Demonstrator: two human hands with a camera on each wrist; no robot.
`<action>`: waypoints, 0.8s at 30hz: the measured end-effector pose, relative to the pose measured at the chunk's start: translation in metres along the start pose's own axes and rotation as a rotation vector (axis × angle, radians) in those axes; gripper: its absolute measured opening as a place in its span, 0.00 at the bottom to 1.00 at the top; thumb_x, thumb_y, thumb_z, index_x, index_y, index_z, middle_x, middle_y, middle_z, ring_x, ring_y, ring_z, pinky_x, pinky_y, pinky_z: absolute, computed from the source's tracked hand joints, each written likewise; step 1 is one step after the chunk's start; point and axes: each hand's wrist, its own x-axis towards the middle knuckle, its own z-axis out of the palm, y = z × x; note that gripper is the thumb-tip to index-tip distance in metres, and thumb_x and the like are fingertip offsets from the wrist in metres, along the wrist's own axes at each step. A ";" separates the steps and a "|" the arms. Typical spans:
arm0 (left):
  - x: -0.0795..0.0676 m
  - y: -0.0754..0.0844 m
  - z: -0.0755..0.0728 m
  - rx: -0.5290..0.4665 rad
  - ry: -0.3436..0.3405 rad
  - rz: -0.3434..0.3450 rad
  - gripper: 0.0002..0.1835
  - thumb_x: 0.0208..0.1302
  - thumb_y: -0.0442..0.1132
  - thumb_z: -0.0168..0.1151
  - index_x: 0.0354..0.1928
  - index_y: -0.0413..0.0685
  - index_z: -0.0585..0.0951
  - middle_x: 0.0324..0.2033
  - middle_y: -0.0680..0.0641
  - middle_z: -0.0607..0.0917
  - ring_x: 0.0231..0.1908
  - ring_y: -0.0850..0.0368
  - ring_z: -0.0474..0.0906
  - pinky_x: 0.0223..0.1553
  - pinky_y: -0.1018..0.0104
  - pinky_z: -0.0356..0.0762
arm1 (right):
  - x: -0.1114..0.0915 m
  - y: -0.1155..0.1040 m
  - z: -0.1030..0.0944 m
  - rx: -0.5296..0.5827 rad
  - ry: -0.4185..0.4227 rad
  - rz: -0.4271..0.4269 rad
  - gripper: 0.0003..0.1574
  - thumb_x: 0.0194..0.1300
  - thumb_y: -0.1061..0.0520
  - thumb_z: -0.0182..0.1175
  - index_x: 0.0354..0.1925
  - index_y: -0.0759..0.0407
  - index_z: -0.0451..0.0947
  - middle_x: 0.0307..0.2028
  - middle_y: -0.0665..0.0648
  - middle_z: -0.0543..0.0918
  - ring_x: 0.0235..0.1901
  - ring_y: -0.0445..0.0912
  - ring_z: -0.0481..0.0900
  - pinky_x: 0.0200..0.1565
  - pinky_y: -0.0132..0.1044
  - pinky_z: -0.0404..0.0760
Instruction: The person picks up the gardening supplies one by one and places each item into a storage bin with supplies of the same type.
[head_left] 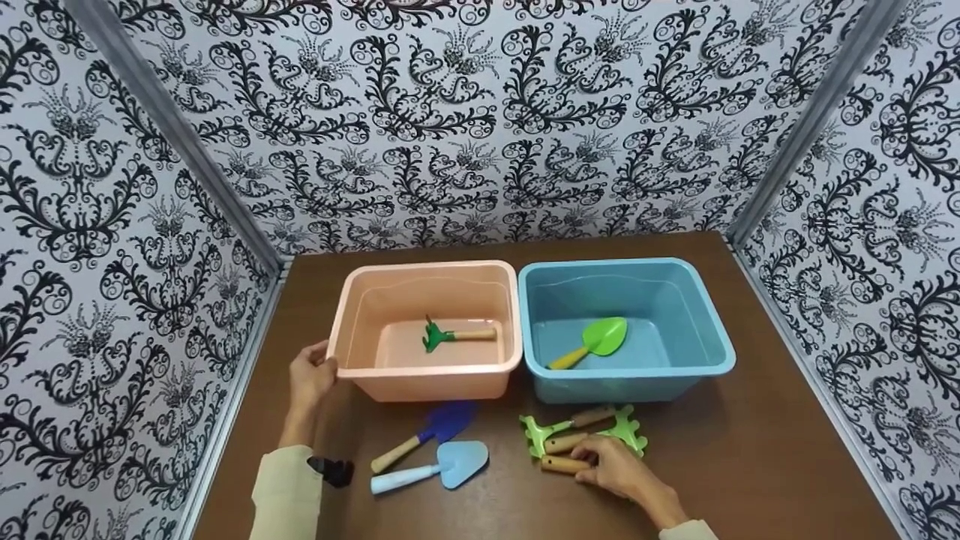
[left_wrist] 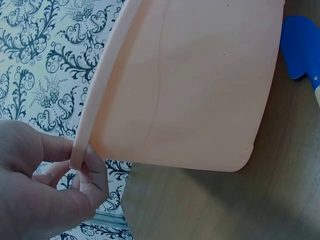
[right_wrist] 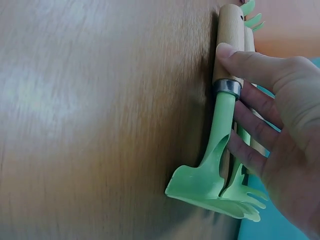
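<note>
My left hand pinches the left rim of a peach plastic tub, thumb on one side and fingers on the other in the left wrist view. At the front right, my right hand holds the wooden handle of a light green hand trowel, thumb on top and fingers behind. Close beside it lie light green hand rakes with wooden handles, one rake head pointing left. In the head view the trowel's blade is hidden behind the hand.
Right of the peach tub, a blue tub holds a bright green trowel. A dark green rake lies inside the peach tub. In front are a dark blue trowel and a light blue trowel. Patterned walls surround the table.
</note>
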 end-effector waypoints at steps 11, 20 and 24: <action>-0.001 -0.005 -0.001 0.018 0.039 0.030 0.21 0.64 0.27 0.54 0.59 0.24 0.75 0.49 0.22 0.81 0.35 0.57 0.80 0.28 0.80 0.73 | 0.000 -0.001 0.001 0.020 -0.020 -0.011 0.13 0.58 0.52 0.73 0.42 0.50 0.86 0.39 0.49 0.85 0.34 0.37 0.80 0.34 0.32 0.78; 0.001 -0.002 0.003 -0.007 0.048 0.039 0.21 0.64 0.28 0.54 0.58 0.24 0.75 0.46 0.25 0.82 0.30 0.65 0.75 0.27 0.80 0.73 | 0.003 -0.005 -0.003 0.034 -0.002 -0.070 0.13 0.58 0.51 0.74 0.43 0.48 0.88 0.43 0.51 0.88 0.34 0.33 0.78 0.33 0.30 0.78; -0.001 -0.002 0.003 0.013 0.071 0.037 0.20 0.65 0.28 0.55 0.58 0.25 0.76 0.44 0.26 0.83 0.30 0.63 0.75 0.27 0.80 0.71 | 0.007 -0.012 -0.007 0.028 -0.019 -0.085 0.13 0.59 0.52 0.73 0.45 0.48 0.88 0.45 0.52 0.87 0.36 0.32 0.76 0.35 0.29 0.76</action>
